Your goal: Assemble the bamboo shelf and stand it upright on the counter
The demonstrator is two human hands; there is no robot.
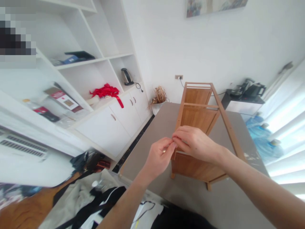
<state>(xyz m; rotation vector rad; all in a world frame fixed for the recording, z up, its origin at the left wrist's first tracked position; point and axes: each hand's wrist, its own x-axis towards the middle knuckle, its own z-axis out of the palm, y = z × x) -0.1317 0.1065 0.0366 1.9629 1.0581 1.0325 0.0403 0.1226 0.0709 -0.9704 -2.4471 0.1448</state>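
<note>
A brown wooden furniture frame (228, 127) with slatted rails and panels rests on short legs on the grey table (164, 122). My left hand (158, 157) is closed in a pinch at the frame's near left corner. A tiny gold-coloured spot shows between its fingers, too small to name. Against those fingertips, my right hand (194, 143) is also pinched, over the top of the same corner. Whatever the fingertips hold is hidden. The hands cover part of the frame's left rail.
White shelving (95, 117) on the left holds a kettle (127, 77) and red ribbon (106, 91). Dried plants (160, 95) stand in a pot beyond the table. Blue water bottles (264, 143) are at the right. Clothes (78, 197) lie at the lower left.
</note>
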